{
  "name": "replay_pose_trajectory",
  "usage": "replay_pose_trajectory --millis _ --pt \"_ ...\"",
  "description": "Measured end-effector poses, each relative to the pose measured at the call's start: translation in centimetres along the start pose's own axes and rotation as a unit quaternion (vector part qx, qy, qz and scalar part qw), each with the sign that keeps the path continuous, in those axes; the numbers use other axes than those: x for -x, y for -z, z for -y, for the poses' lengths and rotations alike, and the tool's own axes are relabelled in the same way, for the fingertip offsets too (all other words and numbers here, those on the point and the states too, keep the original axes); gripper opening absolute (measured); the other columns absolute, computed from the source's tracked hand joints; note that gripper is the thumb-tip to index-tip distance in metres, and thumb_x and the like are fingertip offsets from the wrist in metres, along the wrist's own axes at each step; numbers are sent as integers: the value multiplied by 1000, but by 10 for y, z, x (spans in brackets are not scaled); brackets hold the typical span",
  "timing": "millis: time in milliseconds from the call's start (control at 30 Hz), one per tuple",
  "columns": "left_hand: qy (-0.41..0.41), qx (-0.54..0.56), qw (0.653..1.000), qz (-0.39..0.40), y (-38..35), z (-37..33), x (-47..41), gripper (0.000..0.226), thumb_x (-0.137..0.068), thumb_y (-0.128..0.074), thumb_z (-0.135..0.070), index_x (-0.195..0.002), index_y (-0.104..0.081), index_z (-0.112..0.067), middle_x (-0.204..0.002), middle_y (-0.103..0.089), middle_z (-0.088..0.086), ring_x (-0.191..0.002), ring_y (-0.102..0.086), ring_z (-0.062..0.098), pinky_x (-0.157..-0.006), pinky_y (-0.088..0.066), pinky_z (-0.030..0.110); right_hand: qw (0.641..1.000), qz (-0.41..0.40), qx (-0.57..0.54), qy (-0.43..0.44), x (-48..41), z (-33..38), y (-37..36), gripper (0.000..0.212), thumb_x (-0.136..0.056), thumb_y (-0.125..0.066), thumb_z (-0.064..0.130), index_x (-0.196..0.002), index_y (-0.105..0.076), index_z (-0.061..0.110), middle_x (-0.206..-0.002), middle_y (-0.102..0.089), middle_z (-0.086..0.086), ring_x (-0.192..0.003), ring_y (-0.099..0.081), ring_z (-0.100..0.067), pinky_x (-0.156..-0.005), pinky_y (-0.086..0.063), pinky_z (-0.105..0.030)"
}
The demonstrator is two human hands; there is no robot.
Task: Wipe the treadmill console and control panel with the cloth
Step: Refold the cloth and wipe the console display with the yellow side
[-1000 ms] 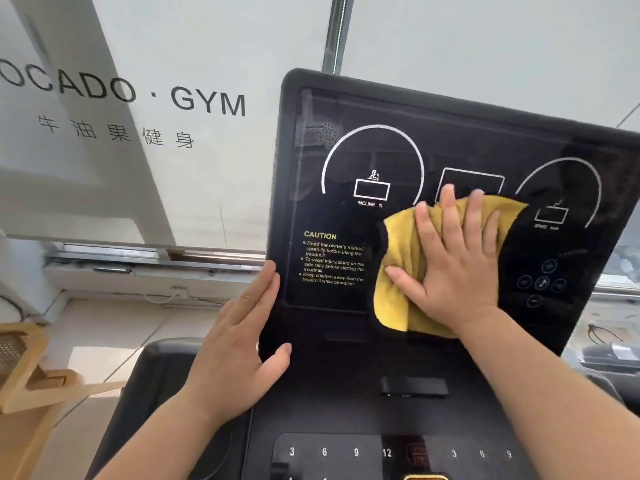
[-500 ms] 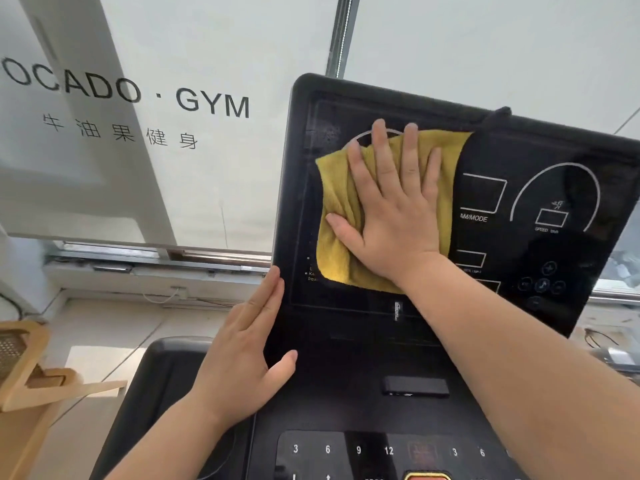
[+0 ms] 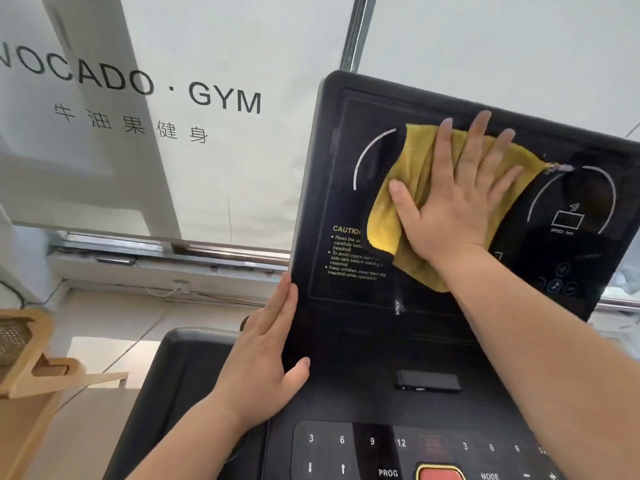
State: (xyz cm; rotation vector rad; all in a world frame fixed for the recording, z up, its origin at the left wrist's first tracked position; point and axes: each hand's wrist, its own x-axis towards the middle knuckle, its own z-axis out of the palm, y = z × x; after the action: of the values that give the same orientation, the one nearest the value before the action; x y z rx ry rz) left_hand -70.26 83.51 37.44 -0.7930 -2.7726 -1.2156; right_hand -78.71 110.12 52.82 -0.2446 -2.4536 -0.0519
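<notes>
The black treadmill console stands tilted up in front of me, with white dial arcs and a caution label on its glossy screen. My right hand lies flat, fingers spread, pressing a yellow cloth against the upper middle of the screen. The cloth hides the middle display and part of the caution text. My left hand rests flat along the console's left edge, holding nothing. Below lies the control panel with number keys and a red button.
A white window blind printed with a gym name hangs behind the console. A wooden rack stands at the lower left. A small black slot piece sits between the screen and the key panel. A streak marks the screen's lower middle.
My right hand slid the cloth from the screen's middle up to its top left, then right toward the upper centre. The view shifted slightly; my left hand stayed on the console's edge.
</notes>
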Motion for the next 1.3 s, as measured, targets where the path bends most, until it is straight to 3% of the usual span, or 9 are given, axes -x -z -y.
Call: replay_pose_trajectory --millis 233,533,633,733,867,1000,1100,1200,1300 --pt "8 20 1000 1 0 -1 2 105 -90 -68 -33 -154 15 -44 -158 26 -36 -147 -2 -4 -113 -11 14 994 -19 38 100 -43 63 12 87 -96 -23 78 -165 -5 27 -173 -1 -14 -156 2 -47 -119 1 -74" --pt "26 76 997 -8 0 -4 4 98 -84 -63 -25 -157 0 -45 -162 10 -36 -148 -1 -15 -118 -24 26 938 25 78 337 87 30 -46 88 -94 -40 73 -164 -7 30 -172 9 -2 -158 6 -39 -124 2 -66" --pt "27 86 996 -5 2 -4 4 98 -84 -61 -17 -157 -1 -45 -162 8 -37 -148 -3 -15 -118 -26 26 924 17 79 373 95 13 -49 88 -93 -43 74 -164 -15 31 -173 -2 -1 -159 0 -37 -124 -2 -65" --pt "26 87 996 3 7 -4 5 97 -87 -61 -11 -156 -3 -47 -160 9 -41 -148 -9 -13 -114 -35 27 935 2 78 345 62 20 -34 91 -91 -43 79 -164 -19 30 -172 -9 -4 -158 -7 -41 -123 -5 -67" --pt "36 102 994 34 15 -3 6 98 -90 -60 -9 -154 -2 -53 -158 9 -44 -143 -37 1 -92 -52 29 971 -17 63 229 -21 51 0 92 -93 -35 80 -165 -12 27 -173 -7 -10 -157 -3 -45 -122 0 -69" --pt "52 147 987 41 17 -4 6 96 -91 -57 0 -153 -9 -54 -157 1 -46 -127 -39 -21 -76 -48 17 982 -8 64 175 -60 68 18 90 -96 -25 78 -165 -3 27 -173 0 -10 -157 3 -43 -122 0 -69" --pt "49 172 983 47 18 3 9 93 -91 -54 8 -155 -15 -48 -158 -5 -45 -130 -26 -30 -92 -48 15 985 -6 60 164 -40 72 10 87 -98 -25 75 -165 -5 24 -173 -1 -11 -157 1 -44 -123 -1 -68" --pt "44 163 984 58 17 11 15 92 -92 -54 7 -155 -14 -47 -156 -7 -46 -147 -10 -16 -115 -16 6 978 4 57 203 4 73 -10 88 -97 -31 75 -165 -9 23 -173 -4 -11 -157 -1 -43 -123 -2 -68" --pt "50 154 985 57 13 14 18 91 -91 -55 7 -156 -15 -43 -158 -9 -43 -148 -9 -14 -117 -9 6 967 19 53 249 58 68 -35 91 -95 -37 76 -165 -9 24 -173 -3 -9 -158 0 -41 -123 2 -66"
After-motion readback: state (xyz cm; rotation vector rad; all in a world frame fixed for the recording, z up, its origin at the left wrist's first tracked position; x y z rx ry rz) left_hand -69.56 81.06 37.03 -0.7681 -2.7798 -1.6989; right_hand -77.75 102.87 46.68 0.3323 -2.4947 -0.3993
